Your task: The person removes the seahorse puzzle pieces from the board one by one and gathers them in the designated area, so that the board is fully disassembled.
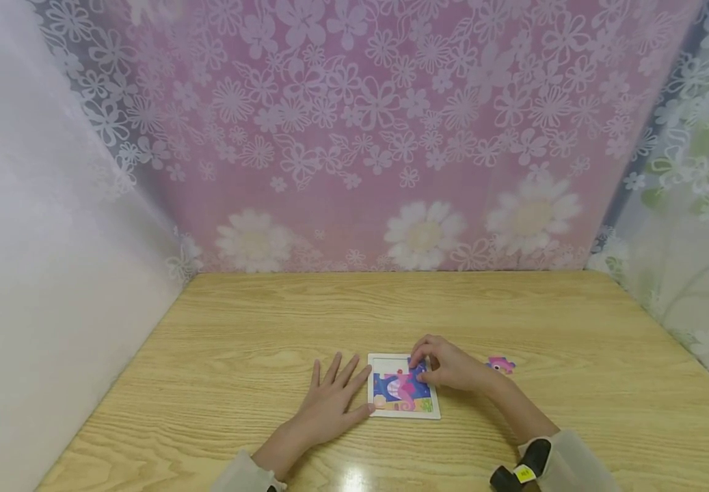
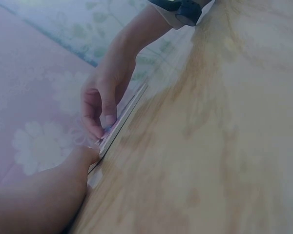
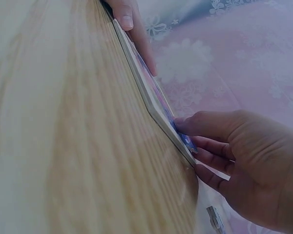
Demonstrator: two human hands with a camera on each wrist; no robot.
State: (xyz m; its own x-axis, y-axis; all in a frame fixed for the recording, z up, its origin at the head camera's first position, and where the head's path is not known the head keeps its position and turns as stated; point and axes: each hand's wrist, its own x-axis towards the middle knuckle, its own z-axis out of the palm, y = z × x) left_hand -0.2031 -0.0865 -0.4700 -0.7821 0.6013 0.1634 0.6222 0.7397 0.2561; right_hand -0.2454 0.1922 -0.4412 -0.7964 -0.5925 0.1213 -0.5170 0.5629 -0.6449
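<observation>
A small jigsaw puzzle in a white frame (image 1: 405, 415) lies on the table, its picture a pink seahorse-like figure on blue. The board's upper left part shows bare white. My left hand (image 1: 328, 404) lies with fingers spread at the left side, thumb and index finger touching the frame's edge. At the upper right corner, my right hand (image 1: 452, 367) pinches a blue puzzle piece (image 3: 188, 142) between thumb and fingers, low against the board. Those fingers partly cover the piece in the head view. A loose pink and blue puzzle piece (image 1: 500, 365) lies right of the board, beyond the right forearm.
The wood-grain table (image 1: 237, 321) reaches back to a pink flowered cloth (image 1: 329, 137). A pale cloth wall (image 1: 52, 239) stands on the left, and a flowered one (image 1: 699, 205) on the right. A black strap (image 1: 537, 458) sits on the right wrist.
</observation>
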